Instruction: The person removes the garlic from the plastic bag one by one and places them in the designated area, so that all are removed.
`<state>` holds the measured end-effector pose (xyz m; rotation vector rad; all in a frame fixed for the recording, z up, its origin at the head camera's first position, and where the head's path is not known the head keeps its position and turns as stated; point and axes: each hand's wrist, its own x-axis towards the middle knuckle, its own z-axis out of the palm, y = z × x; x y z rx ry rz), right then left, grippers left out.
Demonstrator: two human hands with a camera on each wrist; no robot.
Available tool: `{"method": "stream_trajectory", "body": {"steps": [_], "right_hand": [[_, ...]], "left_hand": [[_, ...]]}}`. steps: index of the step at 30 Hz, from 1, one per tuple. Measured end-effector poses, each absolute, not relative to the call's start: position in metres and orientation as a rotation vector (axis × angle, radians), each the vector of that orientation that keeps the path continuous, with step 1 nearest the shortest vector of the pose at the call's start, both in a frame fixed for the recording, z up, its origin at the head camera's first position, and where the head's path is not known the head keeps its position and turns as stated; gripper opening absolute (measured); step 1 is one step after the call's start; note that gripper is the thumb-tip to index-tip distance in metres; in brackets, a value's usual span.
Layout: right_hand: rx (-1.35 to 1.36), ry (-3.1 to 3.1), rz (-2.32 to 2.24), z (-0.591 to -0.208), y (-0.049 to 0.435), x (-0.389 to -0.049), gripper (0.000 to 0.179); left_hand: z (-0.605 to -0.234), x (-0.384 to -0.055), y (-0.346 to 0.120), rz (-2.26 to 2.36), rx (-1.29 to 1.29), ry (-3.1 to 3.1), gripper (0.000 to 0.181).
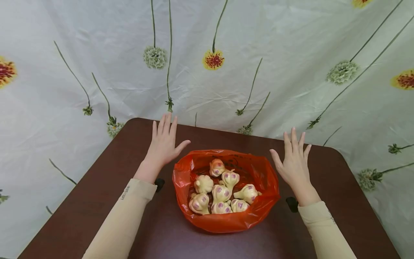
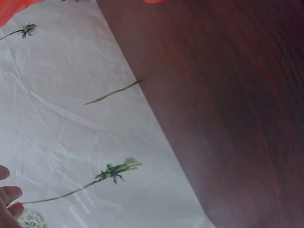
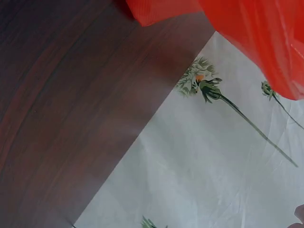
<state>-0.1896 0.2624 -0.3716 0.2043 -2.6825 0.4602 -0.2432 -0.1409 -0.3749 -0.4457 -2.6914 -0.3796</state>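
Note:
A red plastic bag [image 1: 226,225] stands wide open on the table, its rim spread around several garlic bulbs [image 1: 221,193] that are cream with purple patches. To the left of the bag is my left hand [image 1: 164,141], fingers straight and thumb held out toward the bag, holding nothing. On the other side my right hand [image 1: 295,167] has its fingers spread, also holding nothing, with the thumb near the bag's rim. Only some fingertips [image 2: 12,194] show in the left wrist view. In the right wrist view the red bag [image 3: 266,38] fills the upper right.
The dark brown wooden table [image 1: 97,194] has rounded far corners. Behind it hangs a pale cloth [image 1: 207,93] printed with flowers and stems. A small black object is at each wrist, near the sleeve cuffs [image 1: 145,189].

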Motion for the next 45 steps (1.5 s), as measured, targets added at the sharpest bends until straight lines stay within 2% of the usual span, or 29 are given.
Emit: {"method": "stream_trajectory", "body": {"steps": [17,32,40,45], "right_hand": [[0.348,-2.593,0.51,-0.356,0.245,-0.163,0.073],[0.461,-2.543,0.55,-0.362,0.221,-0.14,0.074],[0.519,-2.563,0.551,-0.364,0.208,-0.127,0.069],[0.544,-2.636,0.592,-0.365,0.202,-0.121,0.065]], "left_hand": [[-0.364,-0.225,-0.147,-0.444,-0.466,-2.715,0.091],[-0.337,-0.189,-0.153,-0.445,-0.539,-2.57,0.078],[-0.332,-0.167,-0.152,-0.538,-0.678,-2.375,0.067],[-0.328,-0.151,-0.149,-0.599,-0.778,-2.369,0.067]]}}
